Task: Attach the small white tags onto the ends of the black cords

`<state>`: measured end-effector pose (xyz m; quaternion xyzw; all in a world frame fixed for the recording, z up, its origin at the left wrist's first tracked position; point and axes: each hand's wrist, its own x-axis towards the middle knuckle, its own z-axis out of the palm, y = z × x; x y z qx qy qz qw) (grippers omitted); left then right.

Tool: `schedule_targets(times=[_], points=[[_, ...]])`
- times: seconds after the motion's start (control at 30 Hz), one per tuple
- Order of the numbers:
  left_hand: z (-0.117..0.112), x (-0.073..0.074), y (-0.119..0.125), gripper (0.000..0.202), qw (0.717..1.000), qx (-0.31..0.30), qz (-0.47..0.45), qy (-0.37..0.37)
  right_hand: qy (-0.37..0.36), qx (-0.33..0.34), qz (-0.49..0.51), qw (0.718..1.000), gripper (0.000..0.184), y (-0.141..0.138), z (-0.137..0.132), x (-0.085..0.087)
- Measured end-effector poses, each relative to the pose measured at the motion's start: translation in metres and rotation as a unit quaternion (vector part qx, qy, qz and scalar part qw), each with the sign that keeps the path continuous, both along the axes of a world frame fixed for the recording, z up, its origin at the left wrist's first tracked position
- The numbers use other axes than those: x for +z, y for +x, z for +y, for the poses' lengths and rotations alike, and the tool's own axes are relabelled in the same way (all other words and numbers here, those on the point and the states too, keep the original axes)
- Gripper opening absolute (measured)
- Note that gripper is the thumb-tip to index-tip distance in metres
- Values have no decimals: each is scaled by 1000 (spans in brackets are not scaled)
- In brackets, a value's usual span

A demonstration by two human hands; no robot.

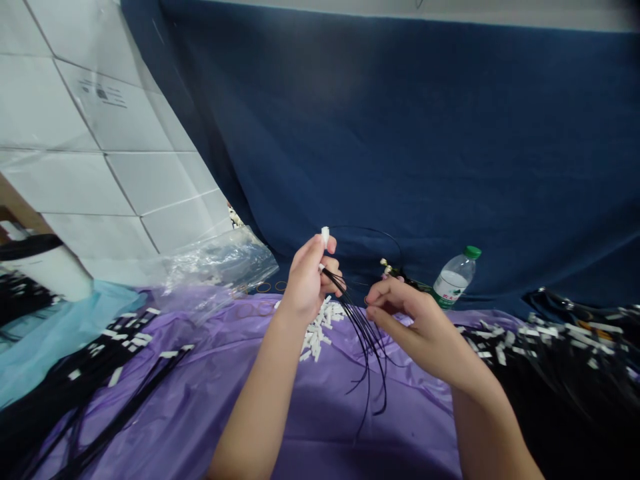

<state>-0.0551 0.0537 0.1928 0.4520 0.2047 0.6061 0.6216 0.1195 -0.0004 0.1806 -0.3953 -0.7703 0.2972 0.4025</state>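
Observation:
My left hand (pixel 306 277) is raised near the middle, its thumb and fingers closed on a small white plastic piece (pixel 325 235). A bundle of thin black cords (pixel 357 327) with a white end comes out of the same hand under the curled fingers and hangs down to the right. One thin cord arcs from the white piece over to the right. Beside the bundle, my right hand (pixel 407 317) has its thumb and index fingertips together in a pinch; what lies between them is too small to make out. Loose white pieces (pixel 315 337) are heaped behind and below my left hand.
Purple sheeting (pixel 260 400) covers the work surface. Black cords with white ends lie in piles at left (pixel 100 363) and right (pixel 550 360). A green-capped bottle (pixel 455 277) stands behind my right hand. White boxes (pixel 70 183), a clear plastic bag (pixel 220 263) and a blue cloth (pixel 400 133) are behind.

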Motion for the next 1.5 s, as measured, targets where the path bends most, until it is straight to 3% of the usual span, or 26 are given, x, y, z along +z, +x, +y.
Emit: schedule_targets(times=[0.13,0.23,0.33,0.47,0.6,0.67,0.73,0.83,0.87,0.93,1.03,1.17,1.27,1.37,1.5], points=[[0,0,0,32,1000,8,22,-13,-90,75,159,980,8,4,6,-1],[-3,-1,4,31,998,22,58,-14,-225,162,305,911,7,9,10,0],[-5,-2,10,33,993,52,102,-4,-270,175,376,869,7,13,12,1],[-5,-4,15,34,986,78,148,-3,-213,109,405,882,22,13,17,-2],[-3,-7,17,36,983,77,168,-2,-112,-30,458,881,27,4,26,-6],[-2,-9,18,36,981,72,182,-1,-21,-123,505,854,35,2,30,-5],[-2,-10,18,37,978,65,196,1,81,-188,559,803,39,7,31,-1],[-2,-11,19,36,976,55,208,1,158,-180,626,743,34,27,24,8],[-2,-11,19,36,976,52,210,0,158,-169,630,741,31,36,20,11],[-2,-10,19,37,976,44,213,-2,145,-168,600,769,28,51,10,17],[-3,-10,20,37,977,27,212,-7,145,-193,499,832,32,59,-3,22],[-4,-11,22,37,979,7,204,-6,137,-137,393,899,43,44,-4,17],[-6,-11,25,38,976,-2,216,11,143,-171,228,948,42,25,1,8],[-10,-12,28,38,972,-16,233,36,189,-231,37,954,41,10,3,1],[-16,-12,33,38,964,-25,255,76,234,-276,-37,931,40,0,6,-2]])
